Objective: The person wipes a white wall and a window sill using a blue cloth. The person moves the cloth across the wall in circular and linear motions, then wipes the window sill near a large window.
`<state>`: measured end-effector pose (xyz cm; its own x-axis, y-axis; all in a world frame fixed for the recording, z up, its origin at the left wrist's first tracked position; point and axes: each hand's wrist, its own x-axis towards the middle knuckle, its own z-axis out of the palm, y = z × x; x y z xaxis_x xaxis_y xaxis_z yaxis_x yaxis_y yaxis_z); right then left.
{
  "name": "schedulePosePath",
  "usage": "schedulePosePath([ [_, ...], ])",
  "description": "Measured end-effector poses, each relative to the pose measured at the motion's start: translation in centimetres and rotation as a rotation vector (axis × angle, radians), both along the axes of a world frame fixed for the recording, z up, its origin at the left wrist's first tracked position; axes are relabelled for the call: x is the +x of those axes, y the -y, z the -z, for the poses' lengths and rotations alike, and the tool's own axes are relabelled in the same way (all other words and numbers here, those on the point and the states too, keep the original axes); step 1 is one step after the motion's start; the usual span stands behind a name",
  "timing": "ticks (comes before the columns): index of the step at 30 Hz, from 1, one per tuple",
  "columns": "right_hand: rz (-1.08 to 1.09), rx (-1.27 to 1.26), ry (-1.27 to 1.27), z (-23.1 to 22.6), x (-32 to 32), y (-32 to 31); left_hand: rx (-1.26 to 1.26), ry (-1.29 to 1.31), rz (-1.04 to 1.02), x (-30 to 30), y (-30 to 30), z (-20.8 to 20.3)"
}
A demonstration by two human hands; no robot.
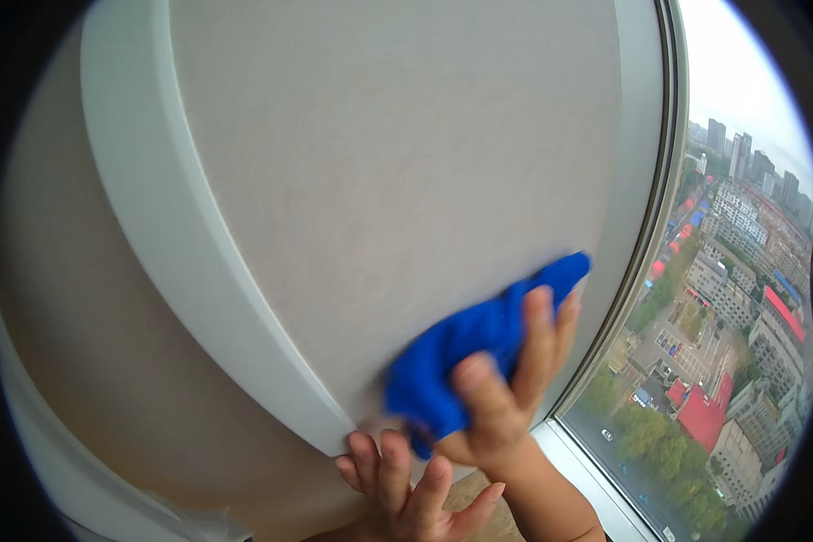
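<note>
A bright blue cloth, bunched and a little blurred, lies against the grey-beige wall panel. My right hand presses it there, thumb and fingers over its folds; part of the cloth is hidden behind the palm. Lower down and to the left, my left hand has its fingers spread and nothing in it. Its fingertips are close to the lower end of the white trim; whether they touch it I cannot tell.
On the right, a window frame borders the panel, with buildings, trees and a street far below through the glass. A white sill runs beside my right forearm. Crumpled clear plastic shows at the lower left.
</note>
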<state>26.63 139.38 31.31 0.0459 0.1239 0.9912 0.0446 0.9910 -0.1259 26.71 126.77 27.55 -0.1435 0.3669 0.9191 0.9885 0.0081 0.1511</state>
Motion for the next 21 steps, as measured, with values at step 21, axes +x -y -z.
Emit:
schedulePosePath([
  [21, 0.021, -0.161, 0.0, 2.7, 0.4, 0.3, -0.074, -0.231, -0.032, -4.6, 3.3, 1.2],
])
